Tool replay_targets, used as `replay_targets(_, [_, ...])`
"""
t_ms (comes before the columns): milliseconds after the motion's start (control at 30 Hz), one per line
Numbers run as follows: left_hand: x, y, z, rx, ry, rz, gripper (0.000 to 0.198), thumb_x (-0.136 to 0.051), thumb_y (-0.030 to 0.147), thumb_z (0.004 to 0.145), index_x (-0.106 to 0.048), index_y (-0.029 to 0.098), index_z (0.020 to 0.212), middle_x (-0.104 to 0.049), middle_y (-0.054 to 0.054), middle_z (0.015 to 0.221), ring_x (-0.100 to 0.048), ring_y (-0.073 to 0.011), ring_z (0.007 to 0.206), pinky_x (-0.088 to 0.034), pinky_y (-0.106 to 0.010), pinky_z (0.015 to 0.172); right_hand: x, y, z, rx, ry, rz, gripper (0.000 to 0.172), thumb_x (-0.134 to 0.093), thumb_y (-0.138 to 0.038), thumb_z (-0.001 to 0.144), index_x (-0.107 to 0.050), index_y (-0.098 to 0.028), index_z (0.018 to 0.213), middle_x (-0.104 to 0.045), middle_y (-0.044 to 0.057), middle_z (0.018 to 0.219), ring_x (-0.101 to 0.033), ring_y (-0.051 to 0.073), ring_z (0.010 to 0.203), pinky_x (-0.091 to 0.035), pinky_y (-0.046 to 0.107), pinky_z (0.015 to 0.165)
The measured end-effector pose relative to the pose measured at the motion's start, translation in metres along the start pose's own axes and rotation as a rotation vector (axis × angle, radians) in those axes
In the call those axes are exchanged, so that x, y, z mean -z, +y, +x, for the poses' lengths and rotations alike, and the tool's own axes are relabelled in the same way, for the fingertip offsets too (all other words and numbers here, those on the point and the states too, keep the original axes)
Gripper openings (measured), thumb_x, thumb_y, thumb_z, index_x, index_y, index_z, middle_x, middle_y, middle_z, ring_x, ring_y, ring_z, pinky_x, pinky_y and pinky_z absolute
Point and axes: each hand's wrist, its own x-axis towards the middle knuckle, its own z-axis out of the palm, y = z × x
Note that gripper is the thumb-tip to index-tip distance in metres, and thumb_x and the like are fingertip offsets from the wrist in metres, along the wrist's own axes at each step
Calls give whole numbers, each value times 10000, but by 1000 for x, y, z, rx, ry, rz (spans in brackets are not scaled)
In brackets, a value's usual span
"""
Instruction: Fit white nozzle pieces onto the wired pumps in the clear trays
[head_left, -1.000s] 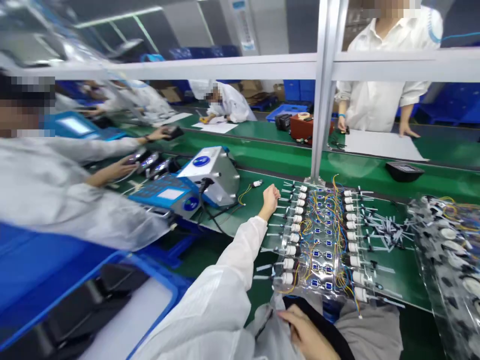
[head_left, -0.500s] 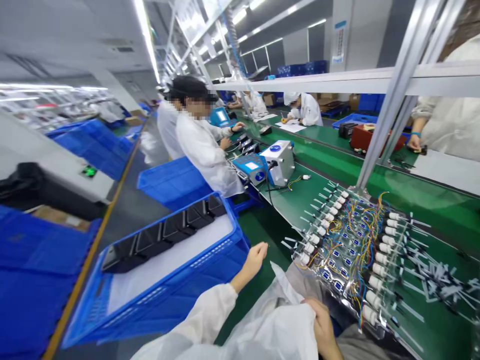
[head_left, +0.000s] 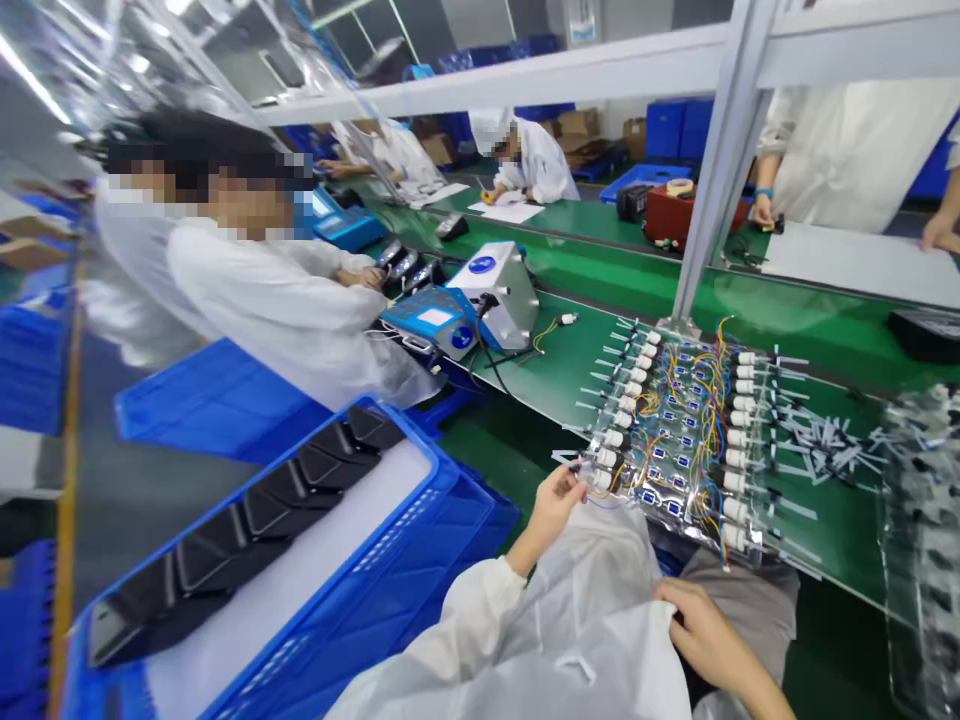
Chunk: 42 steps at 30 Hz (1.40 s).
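My left hand [head_left: 555,503] is closed at the near left corner of a clear plastic tray [head_left: 701,548], fingers pinched at its edge beside a white plug-like part [head_left: 600,479]. Rows of these white cylindrical parts line both sides of the tray. Small blue modules [head_left: 658,453] and yellow, red and blue wires fill its middle, and white strips stick out at the sides. The tray overhangs the bench edge above my lap. Lower right, my right hand [head_left: 705,630] grips a fold of my white coat [head_left: 600,640].
Left of me stands a blue crate [head_left: 431,455] with black parts in it. Loose white strips [head_left: 821,435] lie on the green bench [head_left: 577,370], with another tray [head_left: 926,520] at far right. A metal post [head_left: 720,170] rises behind. Co-workers sit at left and across.
My left hand has moved right from beside the crate to the tray's corner. My right hand still holds the coat, now farther right in view. The view has turned right.
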Motion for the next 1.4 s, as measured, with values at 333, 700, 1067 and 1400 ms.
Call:
replay_targets(333, [36, -10, 13, -180, -94, -2, 312, -728, 491, 902, -787, 199, 994, -752, -108, 975, -695, -183, 752, -586, -340, 708, -48, -31, 12, 3, 33, 7, 287, -467, -93, 858, -703, -220, 963, -702, 51, 945, -656, 223, 922, -463, 317, 830])
replay_targets(700, [38, 42, 20, -654, -240, 163, 123, -705, 235, 953, -750, 197, 1061, -711, -95, 1004, -688, -212, 959, -565, -385, 865, 17, -80, 19, 119, -60, -157, 251, -549, -232, 1010, -672, -256, 1227, -694, 65, 1167, -663, 187, 906, -522, 316, 825])
replay_targets(1067, [24, 71, 18, -503, -144, -59, 114, -688, 268, 958, -717, 170, 1009, -700, -66, 922, -696, -154, 750, -585, -280, 695, 20, -77, 63, 235, 640, -104, 94, -581, -235, 1021, -670, -219, 997, -689, 59, 979, -649, 191, 879, -515, 318, 780])
replay_targets(1400, [17, 52, 7, -391, -127, -49, 161, -677, 308, 971, -731, 160, 1002, -717, -69, 925, -682, -137, 745, -555, -232, 670, 79, -56, 116, 99, 775, -564, 220, -549, -208, 980, -712, -183, 1126, -736, 125, 1106, -684, 283, 1005, -544, 445, 951])
